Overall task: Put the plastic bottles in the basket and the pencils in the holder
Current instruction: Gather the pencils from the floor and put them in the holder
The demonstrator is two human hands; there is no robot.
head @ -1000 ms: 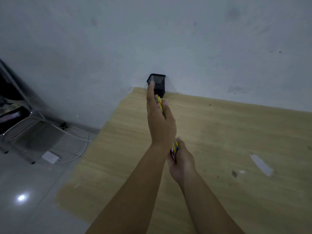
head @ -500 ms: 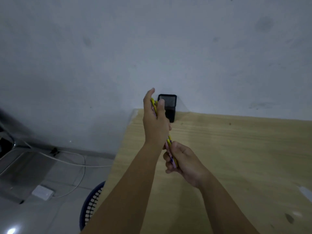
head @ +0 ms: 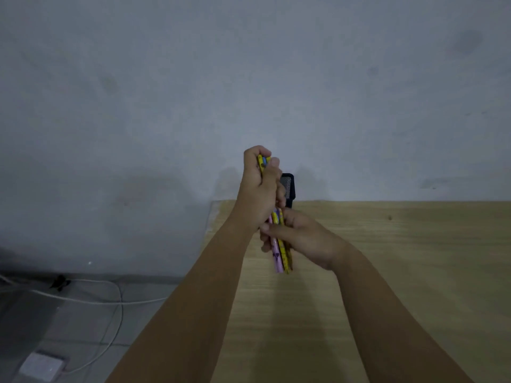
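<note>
A bundle of yellow and pink pencils (head: 280,252) stands nearly upright between both hands. My left hand (head: 258,194) is shut around the bundle's upper part, with the pencil tops showing above its thumb. My right hand (head: 304,239) grips the lower part from the right. The black mesh holder (head: 289,186) stands at the table's far left corner against the wall, just behind and right of my left hand, partly hidden by it. No plastic bottles or basket are in view.
The wooden table (head: 387,272) runs to the right, its left edge near my left forearm. A grey wall rises behind. On the floor at left lie white cables (head: 110,299) and a white adapter (head: 41,366).
Both hands have lifted the pencil bundle higher and more upright, and the left hand's fingers have closed tighter. The view has tilted up, and the blue basket at the lower left has left the frame.
</note>
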